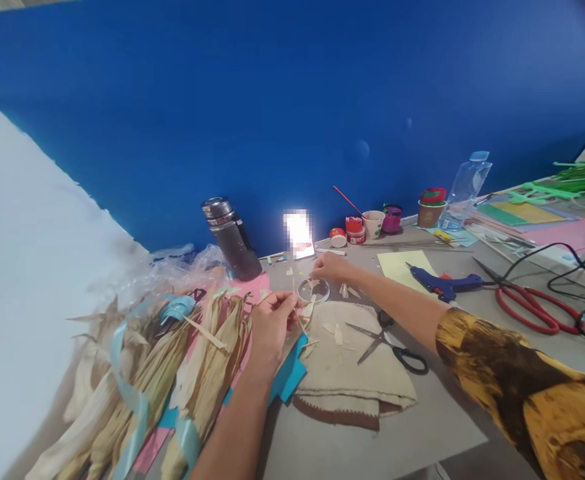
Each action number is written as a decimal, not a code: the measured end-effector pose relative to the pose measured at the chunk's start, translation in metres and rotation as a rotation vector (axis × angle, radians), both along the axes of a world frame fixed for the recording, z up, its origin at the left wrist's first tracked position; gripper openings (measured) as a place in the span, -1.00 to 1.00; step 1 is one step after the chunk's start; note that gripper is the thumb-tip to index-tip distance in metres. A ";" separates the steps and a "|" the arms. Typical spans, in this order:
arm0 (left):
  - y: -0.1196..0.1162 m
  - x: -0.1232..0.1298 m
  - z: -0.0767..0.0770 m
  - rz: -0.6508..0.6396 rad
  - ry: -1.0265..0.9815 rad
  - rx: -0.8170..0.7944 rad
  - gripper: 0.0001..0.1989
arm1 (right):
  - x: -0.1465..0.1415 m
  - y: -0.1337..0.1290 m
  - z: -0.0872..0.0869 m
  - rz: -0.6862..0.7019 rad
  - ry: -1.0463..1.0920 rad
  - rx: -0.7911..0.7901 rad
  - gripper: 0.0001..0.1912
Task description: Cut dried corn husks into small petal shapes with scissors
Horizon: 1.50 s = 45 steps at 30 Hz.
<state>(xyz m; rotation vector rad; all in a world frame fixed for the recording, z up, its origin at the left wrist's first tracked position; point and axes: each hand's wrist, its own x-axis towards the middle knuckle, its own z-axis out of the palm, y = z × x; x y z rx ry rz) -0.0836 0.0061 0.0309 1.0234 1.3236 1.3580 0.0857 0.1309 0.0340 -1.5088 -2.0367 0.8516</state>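
My left hand [276, 320] is closed, its thumb and fingertips pinching a thin pale strip near the centre. Beyond it and to the right, my right hand [330, 267] is closed over the far side of a small round clear dish [313, 291]; what its fingertips hold is too small to make out. A folded beige cloth [347, 373] with small husk scraps lies just in front of the dish. Black-handled scissors [385, 339] rest open across the cloth's right edge. Dried corn husks [212, 360] are heaped left of my left hand, with a light blue ribbon [130, 393] over them.
A dark thermos [235, 240] leans behind the husks. Paint pots and a paper cup [373, 225] line the blue wall, beside a plastic bottle [465, 193]. A blue glue gun [442, 283] and red-handled scissors [532, 310] lie right, near black cables.
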 end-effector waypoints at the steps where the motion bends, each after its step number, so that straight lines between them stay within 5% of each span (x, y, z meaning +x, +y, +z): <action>1: 0.000 -0.001 0.001 0.008 -0.018 -0.009 -0.67 | 0.003 -0.003 0.002 -0.006 0.031 0.009 -0.80; 8: -0.002 0.002 0.003 -0.118 -0.226 -0.115 -0.66 | 0.017 -0.034 0.013 0.188 0.331 -0.046 -0.63; 18: -0.010 0.013 0.005 -0.176 -0.105 -0.138 -0.68 | 0.017 -0.048 0.013 0.317 0.438 -0.020 -0.70; 25: -0.008 0.010 0.001 -0.179 -0.136 -0.088 -0.71 | 0.019 -0.046 0.013 0.336 0.710 -0.311 -0.68; 45: -0.012 0.012 0.005 -0.200 -0.098 -0.104 -0.84 | 0.023 -0.048 0.016 0.475 0.560 -0.251 -0.71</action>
